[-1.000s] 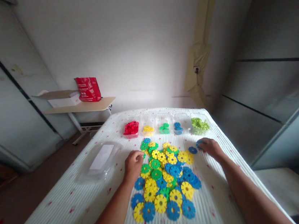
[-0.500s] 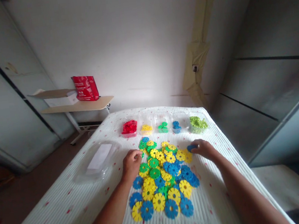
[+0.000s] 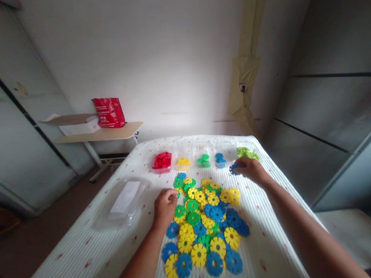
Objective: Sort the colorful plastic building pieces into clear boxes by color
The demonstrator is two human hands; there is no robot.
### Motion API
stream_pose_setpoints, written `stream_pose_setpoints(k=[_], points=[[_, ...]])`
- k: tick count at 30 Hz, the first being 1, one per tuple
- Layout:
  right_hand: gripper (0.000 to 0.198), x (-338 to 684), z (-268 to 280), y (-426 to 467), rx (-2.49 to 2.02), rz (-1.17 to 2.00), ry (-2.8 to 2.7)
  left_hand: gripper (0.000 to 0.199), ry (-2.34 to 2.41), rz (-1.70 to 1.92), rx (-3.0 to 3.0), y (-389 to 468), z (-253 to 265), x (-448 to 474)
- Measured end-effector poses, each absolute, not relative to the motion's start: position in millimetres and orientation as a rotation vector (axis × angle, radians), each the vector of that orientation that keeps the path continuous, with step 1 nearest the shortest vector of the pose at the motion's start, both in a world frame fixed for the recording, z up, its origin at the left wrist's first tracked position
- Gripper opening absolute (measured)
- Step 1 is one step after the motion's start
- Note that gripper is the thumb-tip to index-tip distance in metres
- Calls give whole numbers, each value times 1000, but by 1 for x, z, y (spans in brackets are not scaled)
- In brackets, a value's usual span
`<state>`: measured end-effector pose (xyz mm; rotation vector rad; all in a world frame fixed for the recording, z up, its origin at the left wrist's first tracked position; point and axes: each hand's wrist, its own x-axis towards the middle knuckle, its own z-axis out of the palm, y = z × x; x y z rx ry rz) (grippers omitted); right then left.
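Pinch the blue notched disc [image 3: 234,169] by its rim, between thumb and finger pads, so that its far edge stays free and in your sight. With notches all round the rim, a firm but light squeeze on the solid part between them should serve best; pressing on a slot may let it twist. Your right hand [image 3: 250,170] is clamped on this disc, at about one o'clock from the middle of the heap of notched discs [image 3: 206,221] and off its edge. Mind your knuckles there: the lime-green pieces [image 3: 248,153] sit just beyond them, at twelve o'clock, and the clear tub of blue discs [image 3: 230,155] is at about eleven from the disc.

Your left hand [image 3: 165,207] is well apart from the right, at ten o'clock of the heap, fingers curled beside a green disc [image 3: 179,195]; whether they grip it, you cannot tell from here.

The held disc is flat, dark blue and toothed along its visible edge. Your fingers hide its right part, and its centre is unclear. The heap mixes yellow, blue and green discs, many overlapping, with round centre holes.
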<state>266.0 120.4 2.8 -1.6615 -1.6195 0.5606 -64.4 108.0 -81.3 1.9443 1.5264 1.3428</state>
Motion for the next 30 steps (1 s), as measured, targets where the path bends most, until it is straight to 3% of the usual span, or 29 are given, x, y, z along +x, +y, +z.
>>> stream_pose_setpoints(k=[6, 12, 19, 30], points=[[28, 246, 27, 139, -1747, 53, -1504, 15, 1533, 1354, 1939, 108, -82, -65], [14, 222, 4, 86, -1540, 511, -2017, 15, 1519, 1340, 1928, 106, -77, -64], [32, 194, -23, 35, -1059, 243, -2450, 16, 1508, 1340, 1932, 105, -78, -63], [33, 230, -24, 24, -1655, 69, -2443, 16, 1511, 1336, 1940, 106, -80, -63]])
